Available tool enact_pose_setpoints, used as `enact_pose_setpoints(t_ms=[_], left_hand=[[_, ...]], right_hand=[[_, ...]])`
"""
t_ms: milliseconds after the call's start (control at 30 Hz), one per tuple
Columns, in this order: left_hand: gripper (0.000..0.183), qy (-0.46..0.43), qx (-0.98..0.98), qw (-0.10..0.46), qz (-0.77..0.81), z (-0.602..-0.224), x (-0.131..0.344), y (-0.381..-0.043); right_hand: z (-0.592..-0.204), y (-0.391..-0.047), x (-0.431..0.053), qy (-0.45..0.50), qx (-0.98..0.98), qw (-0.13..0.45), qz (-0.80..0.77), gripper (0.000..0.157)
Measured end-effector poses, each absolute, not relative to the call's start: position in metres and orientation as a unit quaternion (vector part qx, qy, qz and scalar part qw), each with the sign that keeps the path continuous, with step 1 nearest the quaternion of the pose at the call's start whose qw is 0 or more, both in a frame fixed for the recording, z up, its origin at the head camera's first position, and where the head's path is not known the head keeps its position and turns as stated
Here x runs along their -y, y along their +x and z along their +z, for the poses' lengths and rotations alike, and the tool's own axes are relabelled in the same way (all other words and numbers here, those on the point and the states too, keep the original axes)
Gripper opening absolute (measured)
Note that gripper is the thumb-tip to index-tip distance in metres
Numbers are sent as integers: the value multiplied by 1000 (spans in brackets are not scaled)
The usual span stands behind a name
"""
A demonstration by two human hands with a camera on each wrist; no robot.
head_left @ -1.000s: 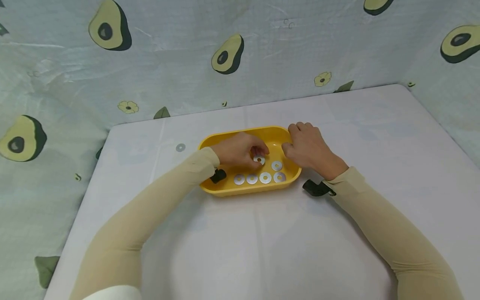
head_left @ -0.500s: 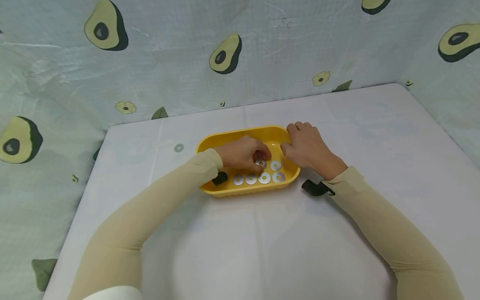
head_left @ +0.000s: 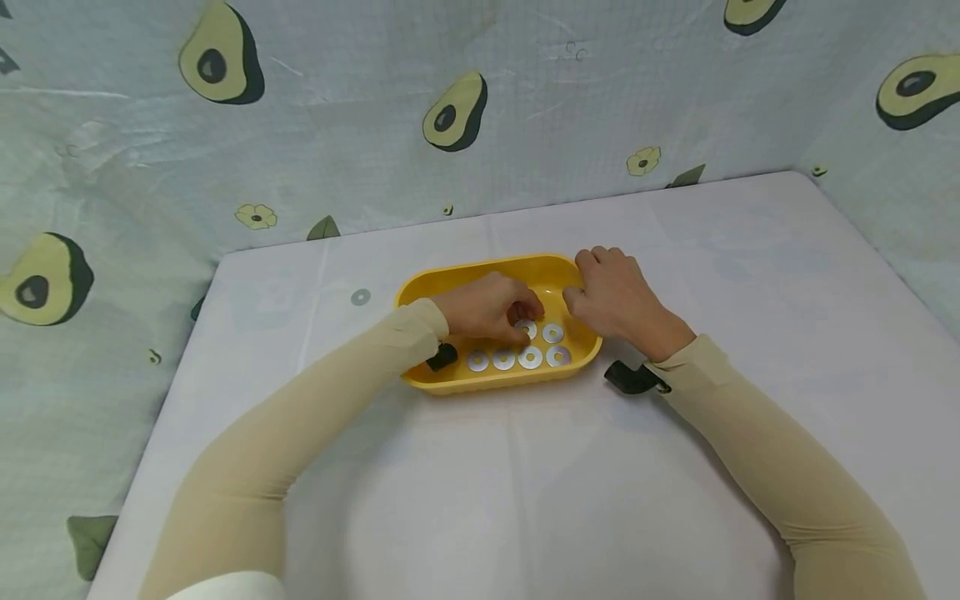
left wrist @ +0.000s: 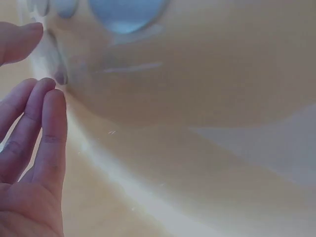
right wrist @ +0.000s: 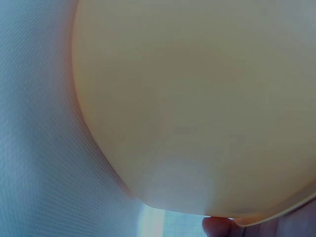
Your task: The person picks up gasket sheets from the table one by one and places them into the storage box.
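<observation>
A yellow oval tray [head_left: 495,386] stands on the white-covered table. Flat metal washers lie inside: several in a row along its near side, among them one washer [head_left: 530,357], and another washer [head_left: 553,333] behind the row's right end. My left hand [head_left: 491,308] reaches into the tray, its thumb and fingertips at opposite edges of a washer [head_left: 528,329] left of that one. In the left wrist view this washer [left wrist: 57,59] appears between thumb and fingers [left wrist: 53,113]. My right hand [head_left: 615,296] grips the tray's right end, fingers over the rim; the right wrist view shows fingertips [right wrist: 219,226] at the rim.
A grey ring-shaped disc [head_left: 361,297] lies on the table, left of the tray. Behind the table hangs a pale curtain [head_left: 360,125] printed with avocados. A black wrist mount [head_left: 632,377] sits at the right cuff, just off the tray.
My left hand has shifted slightly right and nearer, and the washer at its fingertips has moved the same way, towards the washer beside it. My right hand stays on the tray's end.
</observation>
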State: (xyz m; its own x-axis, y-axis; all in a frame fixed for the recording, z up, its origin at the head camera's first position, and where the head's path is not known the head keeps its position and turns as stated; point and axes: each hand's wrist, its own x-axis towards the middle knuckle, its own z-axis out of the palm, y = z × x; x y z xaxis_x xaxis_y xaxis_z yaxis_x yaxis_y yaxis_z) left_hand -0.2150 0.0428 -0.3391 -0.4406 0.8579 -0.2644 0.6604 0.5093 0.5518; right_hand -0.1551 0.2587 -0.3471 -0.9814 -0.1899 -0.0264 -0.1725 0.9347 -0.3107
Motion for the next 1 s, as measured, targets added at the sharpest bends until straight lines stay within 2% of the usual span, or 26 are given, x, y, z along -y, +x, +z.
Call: enact_pose_setpoints(t_ms=[267, 533, 1000], left_hand=[[39, 450, -844, 226, 184, -317, -36, -214], [36, 450, -854, 162, 204, -287, -20, -215], [35, 384, -885, 74, 251, -258, 36, -221]], right_hand=[[-342, -155, -255, -90, -984, 40, -149, 47], [-346, -154, -257, -89, -985, 36, -143, 48], [-348, -153, -255, -95, -984, 14, -147, 45]])
